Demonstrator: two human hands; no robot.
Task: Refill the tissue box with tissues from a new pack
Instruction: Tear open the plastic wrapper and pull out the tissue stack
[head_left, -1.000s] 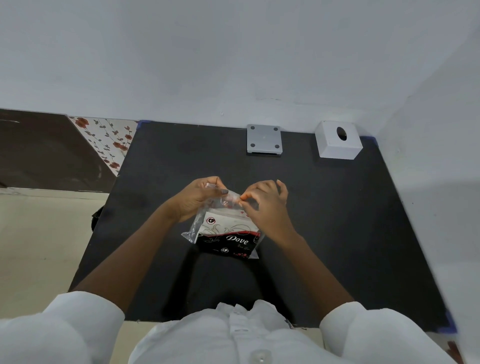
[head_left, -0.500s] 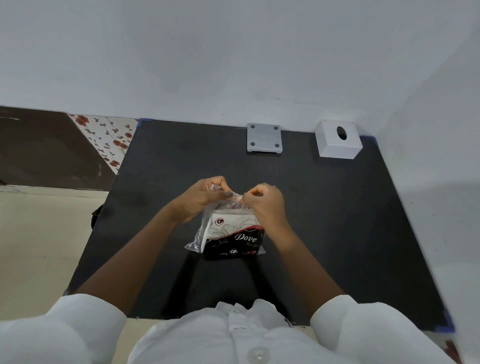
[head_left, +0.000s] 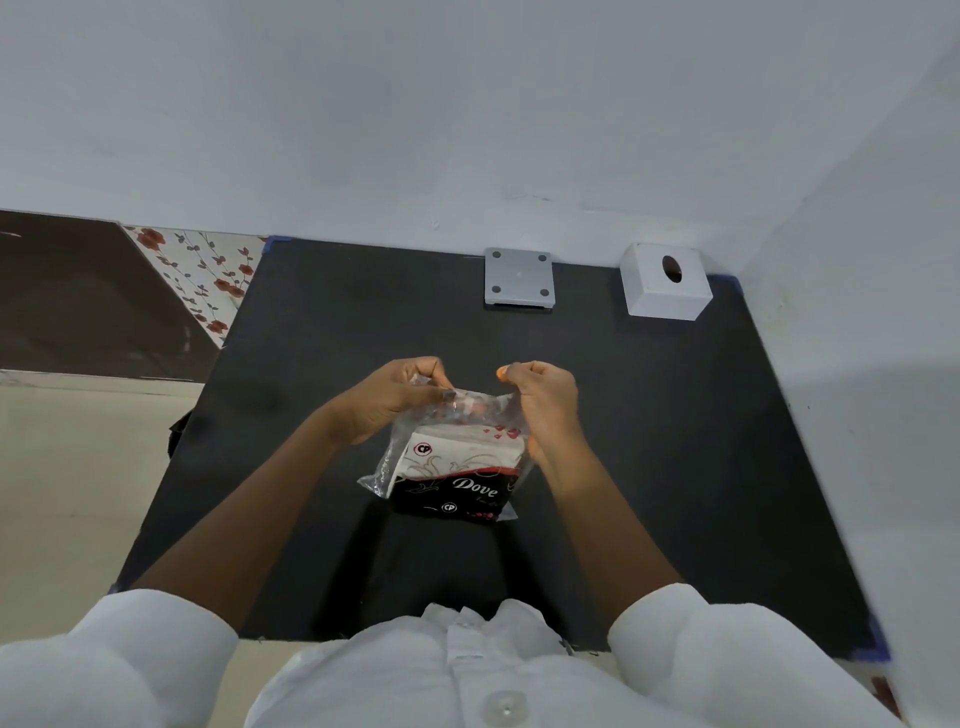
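Left hand (head_left: 387, 402) and right hand (head_left: 545, 405) fingers pinched the tissue pack (head_left: 457, 470) wrapper's top edge, pack below fingers over black tabletop (head_left: 675, 441), white tissue box (head_left: 666, 283) well beyond right fingers

The black table (head_left: 649, 467) bears a white tissue box (head_left: 665, 291), a grey plate (head_left: 518, 278) and a black-and-white red-hearted pack (head_left: 457, 467).

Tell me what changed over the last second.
The left hand and right hand have drawn apart, stretching the clear top of the tissue pack wider between them. Both keep pinching the wrapper. The white tissue box and grey plate on the black table stayed put.
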